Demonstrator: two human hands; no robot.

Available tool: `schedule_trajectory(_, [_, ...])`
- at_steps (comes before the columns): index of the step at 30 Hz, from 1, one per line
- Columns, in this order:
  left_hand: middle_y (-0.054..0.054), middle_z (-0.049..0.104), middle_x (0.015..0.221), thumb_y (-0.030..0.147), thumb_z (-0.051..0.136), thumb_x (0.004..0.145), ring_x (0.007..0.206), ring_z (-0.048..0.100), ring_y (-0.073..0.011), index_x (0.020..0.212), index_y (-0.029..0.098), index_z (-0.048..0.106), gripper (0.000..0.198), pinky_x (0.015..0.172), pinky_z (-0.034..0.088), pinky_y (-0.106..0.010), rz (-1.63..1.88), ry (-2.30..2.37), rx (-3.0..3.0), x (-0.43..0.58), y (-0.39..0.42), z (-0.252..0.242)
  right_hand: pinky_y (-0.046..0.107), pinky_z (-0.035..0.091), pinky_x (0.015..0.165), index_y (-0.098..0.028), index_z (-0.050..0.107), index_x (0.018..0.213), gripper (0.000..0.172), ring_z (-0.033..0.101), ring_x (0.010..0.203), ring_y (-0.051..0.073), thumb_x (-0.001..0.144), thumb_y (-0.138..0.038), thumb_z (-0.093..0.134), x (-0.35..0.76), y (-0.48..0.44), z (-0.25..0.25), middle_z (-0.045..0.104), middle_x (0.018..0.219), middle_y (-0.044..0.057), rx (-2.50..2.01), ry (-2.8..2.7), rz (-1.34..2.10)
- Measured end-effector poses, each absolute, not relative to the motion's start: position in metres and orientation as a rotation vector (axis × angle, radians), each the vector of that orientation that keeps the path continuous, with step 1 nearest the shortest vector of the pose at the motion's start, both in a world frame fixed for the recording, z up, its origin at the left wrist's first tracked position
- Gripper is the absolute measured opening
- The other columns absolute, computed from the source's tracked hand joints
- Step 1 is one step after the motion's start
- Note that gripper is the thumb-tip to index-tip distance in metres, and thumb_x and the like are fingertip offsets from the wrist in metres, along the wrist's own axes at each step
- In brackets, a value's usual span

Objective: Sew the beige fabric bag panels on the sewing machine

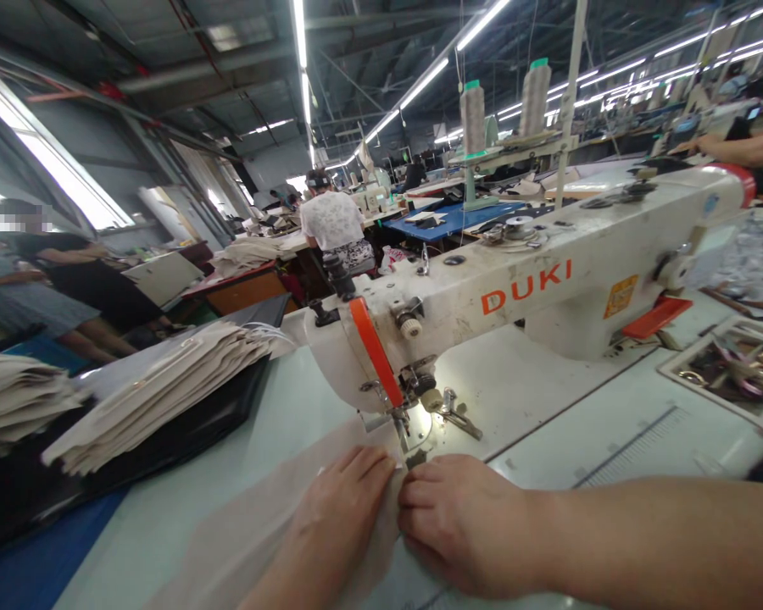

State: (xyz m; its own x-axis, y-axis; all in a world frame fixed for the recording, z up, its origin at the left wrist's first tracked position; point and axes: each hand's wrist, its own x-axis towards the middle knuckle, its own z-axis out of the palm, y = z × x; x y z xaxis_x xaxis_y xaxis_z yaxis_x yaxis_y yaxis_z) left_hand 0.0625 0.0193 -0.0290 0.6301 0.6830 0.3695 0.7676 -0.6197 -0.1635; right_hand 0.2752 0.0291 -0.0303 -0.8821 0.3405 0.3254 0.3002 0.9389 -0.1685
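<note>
The left hand and right hand hide the pale fabric beneath them, so each grip cannot be judged. The fabric's near end blurs towards the worktop's front edge, perhaps running out of view. The left forearm and right forearm are cut off. Near the worktop's right edge, the tray is cut off, its contents blurred.

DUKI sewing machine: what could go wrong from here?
The left hand and right hand are close to the presser foot of the DUKI sewing machine, so a slip might bring a hand under it. The beige fabric spreads out loosely beyond the left hand, so it could drag or skew.
</note>
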Motion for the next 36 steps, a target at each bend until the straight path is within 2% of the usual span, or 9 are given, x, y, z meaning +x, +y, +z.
schedule_trajectory(11, [-0.005,0.072,0.084,0.003,0.031,0.095,0.076,0.067,-0.0187,0.088,0.017,0.065,0.037,0.069,0.059,-0.031,-0.541,-1.040,-2.419,0.075,0.020,-0.028,0.033,0.051,0.080,-0.014,0.069,0.089,0.016,0.062,0.086,0.021,0.089,-0.025,0.058,0.275,0.030,-0.017,0.071,0.091,0.008,-0.472,-2.831,0.201])
schedule_trajectory(23, [-0.005,0.073,0.089,0.005,0.030,0.097,0.081,0.068,-0.0192,0.094,0.017,0.064,0.036,0.073,0.058,-0.032,-0.535,-1.045,-2.439,0.073,0.018,-0.032,0.035,0.051,0.087,-0.013,0.069,0.093,0.018,0.063,0.091,0.022,0.092,-0.026,0.056,0.277,0.030,-0.015,0.071,0.096,0.007,-0.481,-2.860,0.238])
schedule_trajectory(28, [-0.006,0.073,0.091,0.002,0.031,0.094,0.082,0.069,-0.0196,0.095,0.016,0.065,0.037,0.070,0.060,-0.033,-0.498,-1.110,-2.456,0.072,0.017,-0.037,0.033,0.050,0.085,-0.014,0.069,0.092,0.019,0.062,0.089,0.021,0.093,-0.026,0.054,0.277,0.031,-0.016,0.071,0.094,0.006,-0.484,-2.855,0.220])
schedule_trajectory(36, [-0.007,0.073,0.094,0.000,0.033,0.091,0.086,0.069,-0.0201,0.099,0.015,0.068,0.039,0.078,0.061,-0.032,-0.421,-1.105,-2.491,0.072,0.016,-0.036,0.031,0.046,0.080,-0.016,0.068,0.087,0.020,0.061,0.084,0.019,0.094,-0.024,0.052,0.281,0.037,-0.011,0.070,0.089,0.004,-0.534,-2.819,0.187])
